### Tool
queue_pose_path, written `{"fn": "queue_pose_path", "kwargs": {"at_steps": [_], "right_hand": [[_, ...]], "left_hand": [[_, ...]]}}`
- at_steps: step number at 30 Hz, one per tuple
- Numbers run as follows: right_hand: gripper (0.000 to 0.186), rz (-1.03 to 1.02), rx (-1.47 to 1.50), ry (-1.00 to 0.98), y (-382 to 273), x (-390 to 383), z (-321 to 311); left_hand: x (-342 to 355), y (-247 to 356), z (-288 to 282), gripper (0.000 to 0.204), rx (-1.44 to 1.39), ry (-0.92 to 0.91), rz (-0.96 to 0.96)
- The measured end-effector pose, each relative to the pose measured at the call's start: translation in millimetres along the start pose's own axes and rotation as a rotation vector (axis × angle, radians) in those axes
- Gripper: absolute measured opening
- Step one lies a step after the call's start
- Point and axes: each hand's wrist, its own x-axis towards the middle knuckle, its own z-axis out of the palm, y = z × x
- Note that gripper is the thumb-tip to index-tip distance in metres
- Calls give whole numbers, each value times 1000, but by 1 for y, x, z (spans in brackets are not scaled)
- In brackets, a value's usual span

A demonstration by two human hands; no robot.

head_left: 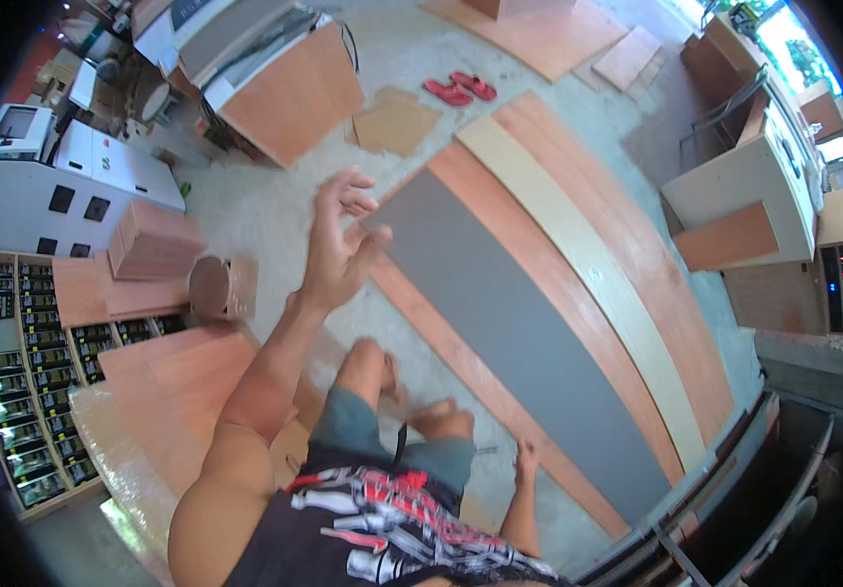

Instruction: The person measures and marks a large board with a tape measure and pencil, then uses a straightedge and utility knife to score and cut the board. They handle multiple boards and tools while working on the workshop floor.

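Note:
My left hand [343, 240] is raised over the floor near the far left corner of a large reddish plywood sheet [637, 264]. Its fingers are bent and the thumb stands apart, with nothing in them. Lower right, my right hand [527, 455] is by the sheet's near edge, fingers drawn together; what they hold, if anything, is too small to make out. On the plywood lie a long grey panel [510, 323] and, beyond it, a narrow pale wooden board [588, 269] with a small round mark. Bare plywood shows between the two.
Red sandals [461, 88] and a brown cardboard piece [397, 122] lie past the sheet. Left are a wooden rack of dark packs [45, 367], a wooden box [155, 240] and plywood panels [177, 391]. A white cabinet [749, 186] stands right; a dark metal frame [734, 519] is lower right.

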Motion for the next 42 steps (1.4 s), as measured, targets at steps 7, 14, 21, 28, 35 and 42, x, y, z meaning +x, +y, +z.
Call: {"fn": "queue_pose_path", "kwargs": {"at_steps": [7,14,21,28,35,42], "right_hand": [[49,66,0,-20,-133,-35,6],[51,298,-90,55,-221,-68,79],[51,360,-129,-168,-357,-90,220],[45,360,-82,-68,-428,-91,246],[47,401,-232,98,-417,-118,208],[53,552,-136,101,-373,-187,200]], "left_hand": [[-180,-183,-84,23,410,-190,-1001],[-35,-393,-97,38,587,-398,-937],[303,-587,-121,33,618,-89,-725],[519,-739,-119,47,1022,30,-289],[559,-854,-123,48,980,-262,-609],[452,-759,-68,55,1077,-161,-236]]}}
